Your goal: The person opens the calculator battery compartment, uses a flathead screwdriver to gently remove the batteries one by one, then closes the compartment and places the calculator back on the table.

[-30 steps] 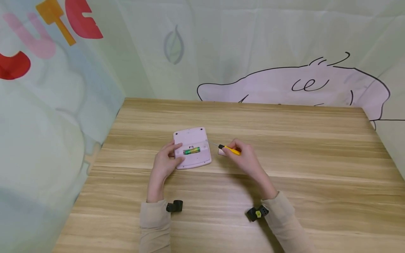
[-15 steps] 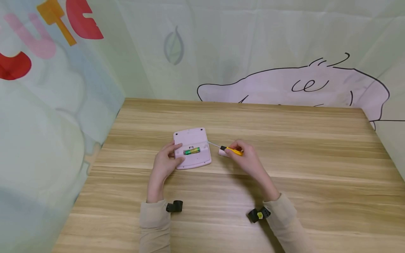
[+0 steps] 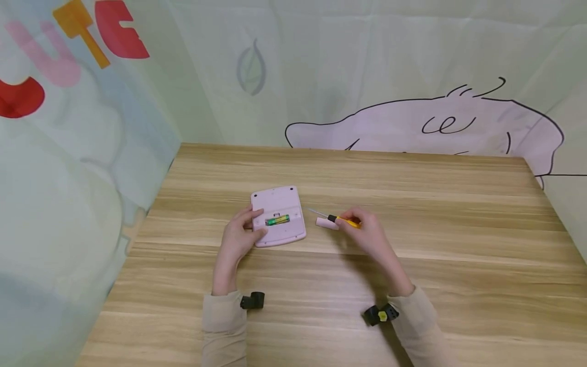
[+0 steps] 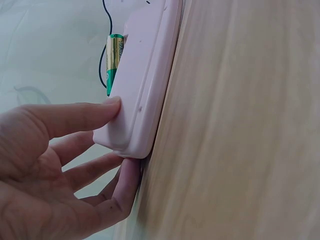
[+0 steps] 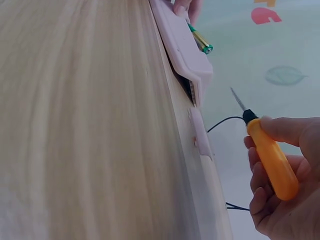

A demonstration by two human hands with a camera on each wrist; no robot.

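Note:
A pink calculator (image 3: 281, 196) lies back side up on the table, its battery slot uncovered. One green and gold battery (image 3: 277, 220) sits in that slot. My left hand (image 3: 238, 232) grips the calculator's left edge; in the left wrist view the thumb (image 4: 85, 116) presses on its back while other fingers bend at the side and below. To the right, my right hand (image 3: 364, 229) holds a screwdriver (image 5: 272, 160) by its orange-yellow handle, the thin metal tip pointing left, short of the calculator's right edge. A small pink battery cover (image 3: 326, 224) lies on the table, partly behind the screwdriver.
The wood-grain table (image 3: 412, 193) reaches back to a printed cloth (image 3: 367, 66) hanging behind it, and another side of cloth rises at the left. Each wrist wears a small black camera, such as the left one (image 3: 252, 300).
My right hand has drawn the screwdriver to the right and slightly nearer me; its tip, earlier at the calculator's right edge, is now apart from it. The left hand has stayed in place.

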